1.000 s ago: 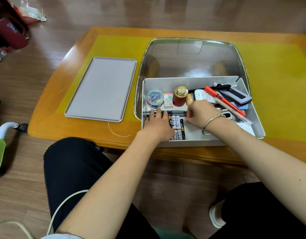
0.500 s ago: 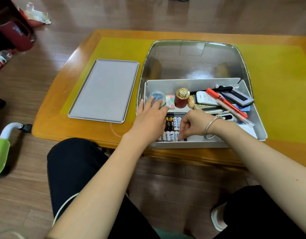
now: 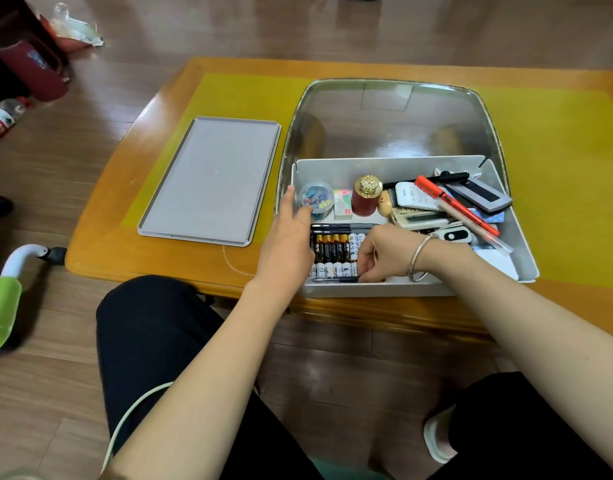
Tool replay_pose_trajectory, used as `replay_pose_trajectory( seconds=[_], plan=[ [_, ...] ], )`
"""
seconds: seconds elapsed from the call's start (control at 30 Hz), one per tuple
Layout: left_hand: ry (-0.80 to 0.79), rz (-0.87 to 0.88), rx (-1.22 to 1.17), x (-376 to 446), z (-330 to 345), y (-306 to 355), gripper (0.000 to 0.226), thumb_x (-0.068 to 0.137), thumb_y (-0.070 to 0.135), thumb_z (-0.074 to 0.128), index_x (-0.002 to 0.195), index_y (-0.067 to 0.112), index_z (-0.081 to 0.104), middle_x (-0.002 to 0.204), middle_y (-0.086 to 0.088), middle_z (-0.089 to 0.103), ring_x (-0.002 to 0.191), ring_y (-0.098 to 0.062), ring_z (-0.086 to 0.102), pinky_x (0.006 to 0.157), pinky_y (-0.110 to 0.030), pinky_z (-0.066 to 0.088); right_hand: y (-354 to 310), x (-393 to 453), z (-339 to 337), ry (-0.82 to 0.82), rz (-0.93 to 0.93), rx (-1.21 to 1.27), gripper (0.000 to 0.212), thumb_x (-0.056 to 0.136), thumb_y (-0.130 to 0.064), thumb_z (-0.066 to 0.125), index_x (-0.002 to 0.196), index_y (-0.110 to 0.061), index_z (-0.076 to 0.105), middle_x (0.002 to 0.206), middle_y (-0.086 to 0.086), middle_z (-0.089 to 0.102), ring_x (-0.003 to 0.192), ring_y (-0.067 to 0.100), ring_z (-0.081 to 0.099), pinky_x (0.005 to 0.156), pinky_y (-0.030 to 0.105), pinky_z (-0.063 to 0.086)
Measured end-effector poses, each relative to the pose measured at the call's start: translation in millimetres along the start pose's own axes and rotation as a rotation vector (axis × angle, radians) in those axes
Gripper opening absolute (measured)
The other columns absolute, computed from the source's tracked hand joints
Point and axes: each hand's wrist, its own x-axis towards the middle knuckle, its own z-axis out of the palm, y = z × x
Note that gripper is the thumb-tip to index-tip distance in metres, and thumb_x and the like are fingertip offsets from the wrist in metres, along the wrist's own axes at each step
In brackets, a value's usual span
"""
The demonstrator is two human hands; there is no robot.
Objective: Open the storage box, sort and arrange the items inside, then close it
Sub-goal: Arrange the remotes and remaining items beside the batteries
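Wooden table [image 3: 132, 237] bears storage box [image 3: 384, 166]; left hand [image 3: 284, 244] relaxed, right hand [image 3: 384, 254] pinching pen [image 3: 332, 279].

Water bottle [image 3: 2, 118] on floor; green seat [image 3: 0, 317].

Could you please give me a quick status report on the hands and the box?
Left hand open beside black and white batteries. Right hand pinching black pen at near wall. White rectangular storage box open, grey flat lid aside on table.
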Motion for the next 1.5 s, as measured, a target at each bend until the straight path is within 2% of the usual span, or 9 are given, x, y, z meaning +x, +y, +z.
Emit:
replay_pose_trajectory(
  seconds=[0.3, 0.5, 0.6, 0.7, 0.97, 1.07, 1.17, 1.3, 1.5],
  plan=[
    [0.009, -0.007, -0.043, -2.5, 0.8, 0.6, 0.075, 0.08, -0.012, 0.06, 0.144, 0.017, 0.034, 0.159, -0.006, 0.009, 0.141, -0.027, 0.029, 0.1, -0.036, 0.044, 24.4, -24.6, -22.1, 0.319, 0.129, 0.181, 0.012, 0.074, -0.012, 0.077, 0.085, -0.012, 0.071, 0.063, -0.007, 0.062, 0.053, 0.0, 0.05, 0.052, 0.004, 0.037],
    [0.141, 0.161, 0.148, -3.2, -2.9, 2.8, 0.051, 0.085, 0.001, 0.064, 0.132, 0.017, 0.052, 0.141, -0.005, 0.048, 0.138, -0.028, 0.029, 0.112, -0.044, 0.018, 20.1, -27.8, -23.9, 0.387, 0.1, 0.147, 0.012, 0.077, -0.013, 0.076, 0.088, -0.012, 0.073, 0.06, -0.017, 0.056, 0.05, -0.008, 0.05, 0.051, 0.003, 0.034],
    [0.15, 0.315, 0.127, -3.3, -7.0, 3.5, 0.038, 0.082, 0.009, 0.071, 0.118, 0.017, 0.065, 0.117, -0.003, 0.067, 0.123, -0.028, 0.046, 0.103, -0.038, 0.02, 17.3, -29.8, -27.0, 0.383, 0.05, 0.099, 0.012, 0.082, -0.012, 0.07, 0.093, -0.012, 0.074, 0.058, -0.024, 0.049, 0.056, -0.017, 0.049, 0.052, 0.001, 0.033],
    [0.094, 0.368, 0.107, -2.2, -8.6, 1.1, 0.029, 0.086, 0.021, 0.068, 0.115, 0.016, 0.068, 0.106, -0.003, 0.071, 0.108, -0.024, 0.054, 0.094, -0.035, 0.024, 18.3, -30.3, -29.4, 0.365, 0.052, 0.088, 0.014, 0.085, -0.013, 0.067, 0.097, -0.012, 0.073, 0.06, -0.024, 0.048, 0.054, -0.006, 0.049, 0.054, 0.002, 0.034],
    [-0.053, 0.347, 0.208, 4.8, -10.0, -0.6, 0.031, 0.099, 0.034, 0.045, 0.118, 0.015, 0.062, 0.109, -0.005, 0.067, 0.104, -0.021, 0.052, 0.088, -0.031, 0.031, 19.2, -23.4, -24.4, 0.431, 0.069, 0.034, 0.016, 0.081, -0.015, 0.071, 0.097, -0.013, 0.073, 0.071, -0.01, 0.059, 0.061, 0.001, 0.049, 0.056, 0.002, 0.033],
    [-0.096, 0.302, 0.255, 3.1, -7.5, 5.9, 0.044, 0.099, 0.03, 0.046, 0.138, 0.011, 0.043, 0.137, -0.008, 0.051, 0.128, -0.023, 0.04, 0.107, -0.035, 0.029, 20.6, -11.7, -24.0, 0.446, 0.094, -0.116, 0.019, 0.088, -0.018, 0.061, 0.104, -0.013, 0.07, 0.09, 0.007, 0.07, 0.086, 0.025, 0.061, 0.071, 0.024, 0.042],
    [-0.215, 0.29, 0.306, -2.2, -5.3, 15.3, 0.056, 0.099, 0.029, 0.046, 0.147, 0.007, 0.026, 0.153, -0.012, 0.029, 0.141, -0.026, 0.024, 0.116, -0.038, 0.02, 17.8, 3.3, -23.8, 0.447, 0.147, -0.239, 0.021, 0.09, -0.02, 0.057, 0.107, -0.013, 0.068, 0.1, 0.015, 0.069, 0.098, 0.033, 0.06, 0.081, 0.037, 0.047],
    [-0.387, 0.247, 0.312, -4.4, -4.7, 24.6, 0.053, 0.102, 0.038, 0.035, 0.145, 0.008, 0.032, 0.154, -0.011, 0.029, 0.142, -0.026, 0.025, 0.115, -0.041, 0.024, 8.7, 22.0, -22.9, 0.418, 0.216, -0.351, 0.023, 0.09, -0.021, 0.056, 0.108, -0.013, 0.068, 0.1, 0.018, 0.067, 0.098, 0.036, 0.059, 0.079, 0.036, 0.045],
    [-0.595, 0.076, 0.337, 8.3, -1.5, 37.2, 0.065, 0.102, 0.044, 0.028, 0.151, 0.004, 0.013, 0.16, -0.015, 0.007, 0.147, -0.029, 0.008, 0.116, -0.045, 0.018, -2.5, 39.0, -18.7, 0.362, 0.287, -0.418, 0.02, 0.09, -0.009, 0.054, 0.107, -0.005, 0.063, 0.102, 0.018, 0.062, 0.099, 0.036, 0.059, 0.08, 0.037, 0.047]
  ],
)
